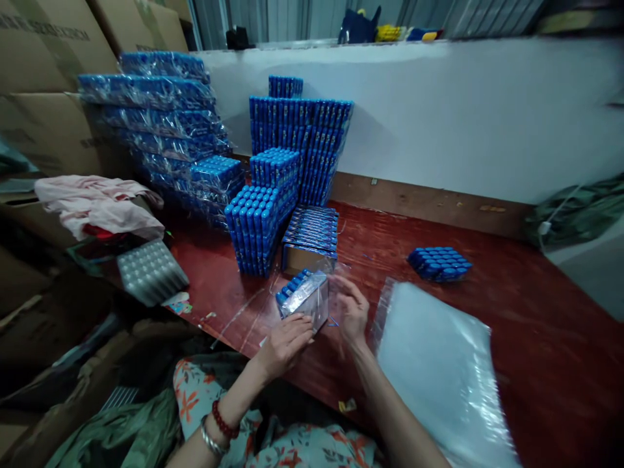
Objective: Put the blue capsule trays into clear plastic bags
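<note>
A small pack of blue bottles [294, 286] in clear plastic lies at the table's front edge, beside an open-sided box [308, 260]. My left hand [287, 339] rests on the pack's near side, its fingers together against the plastic. Just right of the pack, my right hand [351, 311] is raised with curled fingers at the loose end of the clear film [336, 273]; motion blurs these fingertips. A stack of clear plastic bags [433, 357] lies to the right of my right hand.
Blue bottles stand in tall blocks [251, 227] behind the box. Film-wrapped packs [160, 123] pile up at the left, near cartons [43, 52]. A small blue group [439, 263] sits on the red table [380, 237] at the right. A silvery tray [152, 273] and pink cloth [97, 205] lie left.
</note>
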A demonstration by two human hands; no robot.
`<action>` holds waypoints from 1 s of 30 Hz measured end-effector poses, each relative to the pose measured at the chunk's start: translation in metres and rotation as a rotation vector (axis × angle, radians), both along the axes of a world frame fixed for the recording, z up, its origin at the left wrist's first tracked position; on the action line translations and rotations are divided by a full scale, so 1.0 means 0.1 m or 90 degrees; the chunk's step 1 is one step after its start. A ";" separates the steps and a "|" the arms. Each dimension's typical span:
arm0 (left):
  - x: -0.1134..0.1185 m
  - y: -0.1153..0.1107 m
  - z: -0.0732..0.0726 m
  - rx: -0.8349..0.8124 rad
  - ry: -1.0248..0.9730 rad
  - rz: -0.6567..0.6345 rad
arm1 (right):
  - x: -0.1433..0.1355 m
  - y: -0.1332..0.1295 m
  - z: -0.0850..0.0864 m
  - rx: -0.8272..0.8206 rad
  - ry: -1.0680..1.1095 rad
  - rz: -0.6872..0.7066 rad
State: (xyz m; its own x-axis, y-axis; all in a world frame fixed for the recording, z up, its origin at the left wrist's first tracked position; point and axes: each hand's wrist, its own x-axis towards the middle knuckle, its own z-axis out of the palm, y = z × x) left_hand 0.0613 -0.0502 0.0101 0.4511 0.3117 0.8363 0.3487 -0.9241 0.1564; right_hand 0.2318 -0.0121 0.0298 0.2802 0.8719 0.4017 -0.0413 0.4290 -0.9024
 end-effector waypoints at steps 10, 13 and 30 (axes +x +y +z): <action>-0.34 -0.14 -0.11 -0.008 0.164 -0.009 | 0.32 0.06 -0.10 -0.191 0.138 -0.139; -0.53 -0.19 -0.18 -0.034 0.166 -0.011 | 0.49 0.11 -0.45 -0.238 0.215 -0.180; -0.47 -0.10 -0.11 -0.033 0.225 -0.085 | 0.28 -0.06 -0.46 -0.238 0.177 0.019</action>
